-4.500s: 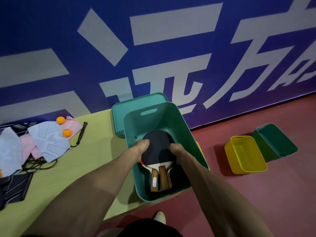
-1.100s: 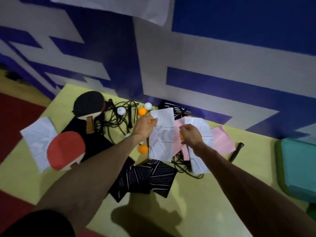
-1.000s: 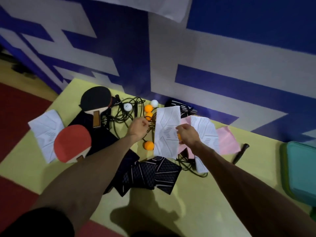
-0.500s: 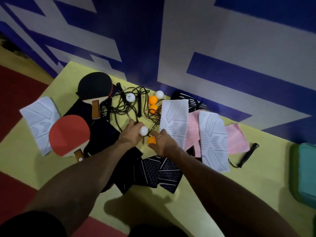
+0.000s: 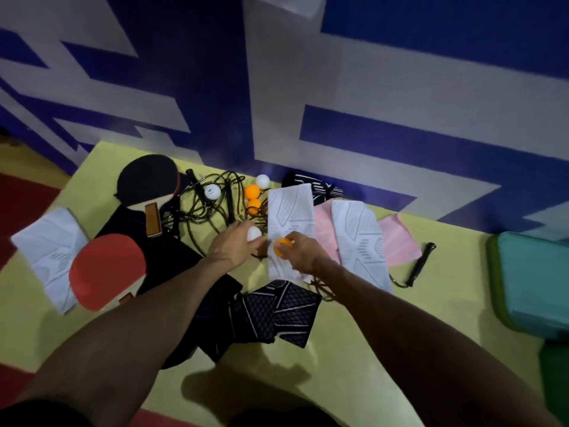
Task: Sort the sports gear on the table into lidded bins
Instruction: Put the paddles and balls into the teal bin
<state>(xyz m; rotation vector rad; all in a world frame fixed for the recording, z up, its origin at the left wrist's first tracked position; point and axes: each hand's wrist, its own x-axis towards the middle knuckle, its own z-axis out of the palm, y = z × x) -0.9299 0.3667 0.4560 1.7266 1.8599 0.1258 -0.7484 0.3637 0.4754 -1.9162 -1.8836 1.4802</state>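
Both hands are over the middle of the pile now, and each has come away from the cloths with a ball. The left hand point(image 5: 234, 246) has its grip closed around a white ball point(image 5: 254, 233), and the right hand point(image 5: 300, 252) pinches an orange ball point(image 5: 281, 245) between thumb and fingers, just in front of the near end of the white patterned cloth point(image 5: 289, 217). A second ago that cloth was being lifted and shuffled aside; now it lies flat on the yellow tabletop point(image 5: 354, 349), and the balls it was hiding are in hand.

That tells me the ball round of the sort has begun. Beyond the white patterned cloth, toward the wall, two more orange balls point(image 5: 252, 197) sit touching each other, with a white one point(image 5: 262, 180) just behind them and another white ball point(image 5: 212, 192) caught in the tangle of black jump rope point(image 5: 215, 208). So there is more picking to do before a trip makes sense.

Left of the cloth lie the black paddle point(image 5: 146, 180) and the red paddle point(image 5: 106, 269), untouched. Far to the right of the cloth, at the tabletop's edge, the teal bin point(image 5: 532, 282) waits, well apart from both hands. My guess: gather the loose ones, then carry the lot across.
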